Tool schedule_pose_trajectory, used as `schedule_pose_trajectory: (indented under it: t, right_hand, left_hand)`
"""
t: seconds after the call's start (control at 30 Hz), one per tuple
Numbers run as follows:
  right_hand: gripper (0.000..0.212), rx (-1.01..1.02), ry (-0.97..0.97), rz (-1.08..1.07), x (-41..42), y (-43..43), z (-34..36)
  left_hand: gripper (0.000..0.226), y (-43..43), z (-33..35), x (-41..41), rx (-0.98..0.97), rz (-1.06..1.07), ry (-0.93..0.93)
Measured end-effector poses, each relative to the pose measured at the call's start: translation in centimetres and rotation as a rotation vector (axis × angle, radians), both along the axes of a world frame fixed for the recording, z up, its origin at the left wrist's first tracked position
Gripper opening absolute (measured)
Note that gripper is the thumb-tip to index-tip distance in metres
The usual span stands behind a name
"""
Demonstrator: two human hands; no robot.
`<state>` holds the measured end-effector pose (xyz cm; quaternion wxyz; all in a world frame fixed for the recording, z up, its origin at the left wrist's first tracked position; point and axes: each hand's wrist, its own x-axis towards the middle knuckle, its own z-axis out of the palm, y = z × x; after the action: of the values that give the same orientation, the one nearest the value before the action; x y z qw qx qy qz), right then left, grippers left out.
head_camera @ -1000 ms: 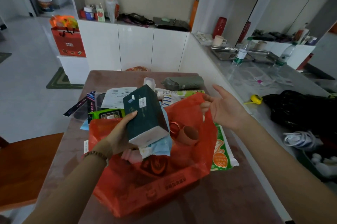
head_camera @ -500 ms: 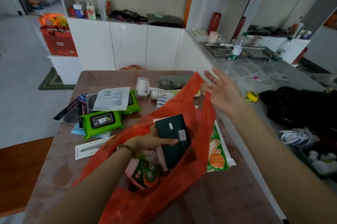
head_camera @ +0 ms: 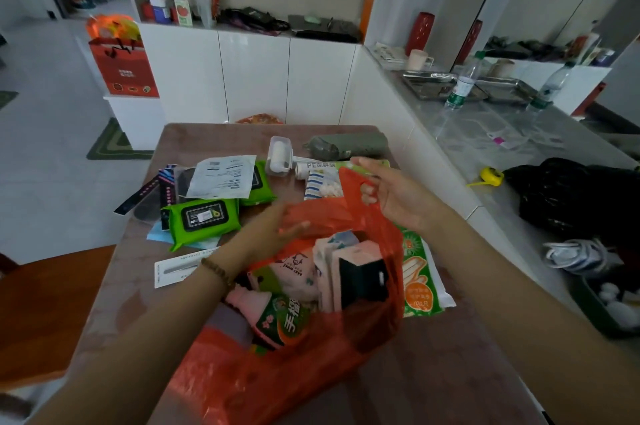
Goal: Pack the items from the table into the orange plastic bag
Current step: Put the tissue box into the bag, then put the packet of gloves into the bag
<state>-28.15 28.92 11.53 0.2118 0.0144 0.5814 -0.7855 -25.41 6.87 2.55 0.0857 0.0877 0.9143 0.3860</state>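
Head view, right hand (head_camera: 398, 196) pinching crinkled orange plastic bag (head_camera: 311, 372) handle, left hand (head_camera: 266, 234) spread, empty.

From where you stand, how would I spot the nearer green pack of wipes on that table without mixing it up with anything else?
Start at the brown table and find the orange bag in the middle. Just left of the bag's far edge, beyond the left hand, lies the green pack of wipes. Unlike the second green pack behind it, half hidden under a white paper, it shows its whole black lid.
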Motion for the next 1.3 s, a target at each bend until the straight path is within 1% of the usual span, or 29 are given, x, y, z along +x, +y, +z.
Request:
schedule_pose_trajectory:
  t: [0.03,0.07,0.1,0.13,0.17,0.2,0.23,0.27,0.3,0.33,0.37,0.4,0.5,0.57,0.6,0.67,0.7,0.77,0.8,0.87,0.93,1.0,1.03,1.07,1.13,1.17,1.23,1.27,1.3]
  right_hand:
    - [0.02,0.015,-0.009,-0.006,-0.1,-0.4,-0.9]
    - [0.016,0.029,-0.016,-0.008,-0.1,-0.8,-1.6]
    - [0.014,0.052,-0.016,-0.004,-0.3,-1.1,-2.2]
    - [0.015,0.087,-0.005,0.013,-0.4,-1.4,-2.5]
    - [0.017,0.129,0.013,0.039,-0.4,-1.5,-2.8]
    - [0.019,0.166,0.032,0.07,-0.5,-1.5,-3.0]
    - [0.021,0.193,0.049,0.101,-0.5,-1.4,-3.2]
    - [0.021,0.213,0.06,0.128,-0.6,-1.3,-3.4]
    - [0.02,0.231,0.067,0.151,-0.7,-1.2,-3.6]
    - [0.02,0.256,0.071,0.172,-0.9,-1.1,-3.9]
    - [0.02,0.294,0.077,0.199,-1.1,-1.1,-4.2]
    - [0.02,0.343,0.089,0.227,-1.2,-1.0,-4.4]
    - [0.025,0.532,0.117,0.237,-1.3,-0.6,-4.6]
    - [0.029,0.672,0.178,0.171,-1.6,0.6,-4.2]
    - [0.03,0.71,0.214,0.115,-1.7,1.6,-4.1]
    - [0.035,0.701,0.235,-0.018,-2.3,4.6,-4.4]
    - [0.036,0.65,0.2,-0.091,-2.5,6.4,-4.7]
    - [0.031,0.547,0.09,-0.223,-2.8,10.1,-6.3]
    - [0.029,0.528,0.031,-0.276,-2.8,11.9,-7.6]
    - [0.035,0.549,-0.098,-0.323,-2.6,15.1,-10.9]
    - [0.049,0.592,-0.224,-0.254,-2.1,17.2,-14.1]
    - [0.07,0.551,-0.344,-0.156,-1.9,18.6,-17.3]
    - [0.076,0.534,-0.368,-0.123,-1.9,18.7,-18.6]
    - [0.079,0.537,-0.372,-0.119,-2.2,18.4,-19.6]
    - [0.074,0.63,-0.343,-0.145,-2.5,17.4,-20.4]
    - [0.067,0.662,-0.341,-0.156,-2.7,17.0,-20.7]
    - [0.049,0.649,-0.381,-0.138,-3.2,16.7,-21.4]
    - [0.044,0.636,-0.405,-0.118,-3.4,16.7,-21.6]
    - [0.044,0.623,-0.424,-0.101,-3.5,16.7,-21.8]
  left_hand:
    - [0.061,-0.8,-0.6,-0.2,-0.132,0.079,0.068]
    - [0.062,-1.7,-1.4,-0.3,-0.275,0.117,0.071]
    - [0.061,-2.5,-2.4,-0.1,-0.402,0.126,0.03]
    - [0.054,-3.2,-3.2,0.1,-0.495,0.132,-0.031]
    - [0.042,-3.9,-4.0,0.3,-0.531,0.151,-0.063]
    - [0.03,-4.3,-4.5,0.4,-0.507,0.19,-0.059]
    - [0.023,-4.8,-4.6,0.3,-0.426,0.258,-0.03]
    - [0.018,-5.3,-4.3,0.1,-0.297,0.348,0.006]
    - [0.017,-5.8,-3.8,-0.3,-0.156,0.455,0.049]
    - [0.019,-6.5,-3.0,-0.7,-0.059,0.564,0.098]
    - [0.021,-7.2,-2.2,-1.0,-0.018,0.636,0.132]
    - [0.023,-7.7,-1.4,-1.3,-0.037,0.644,0.126]
    - [0.029,-7.0,-0.3,-1.7,-0.125,0.499,0.038]
    - [0.033,-4.9,0.5,-1.8,-0.073,0.404,0.096]
    - [0.035,-3.5,0.9,-1.8,-0.025,0.346,0.119]
    - [0.037,-0.2,1.7,-2.1,0.088,0.238,0.124]
    - [0.038,1.5,2.1,-2.4,0.125,0.2,0.12]
    - [0.044,5.0,2.4,-3.1,0.192,0.137,0.113]
    - [0.049,6.7,2.6,-3.5,0.237,0.106,0.101]
    - [0.057,10.0,2.5,-4.2,0.321,0.069,0.047]
    - [0.059,12.7,2.1,-4.9,0.361,0.06,-0.007]
    - [0.057,14.8,1.8,-5.2,0.353,0.063,-0.022]
    - [0.055,15.4,1.5,-5.2,0.346,0.076,-0.024]
    - [0.053,15.7,1.2,-5.3,0.35,0.087,-0.02]
    - [0.05,15.7,0.5,-5.4,0.357,0.12,-0.018]
    - [0.052,15.4,0.1,-5.6,0.359,0.123,-0.006]
    - [0.065,14.8,-0.5,-5.6,0.373,0.115,0.0]
    - [0.074,14.6,-0.8,-5.5,0.383,0.122,-0.004]
    - [0.079,14.3,-1.1,-5.4,0.388,0.137,-0.011]
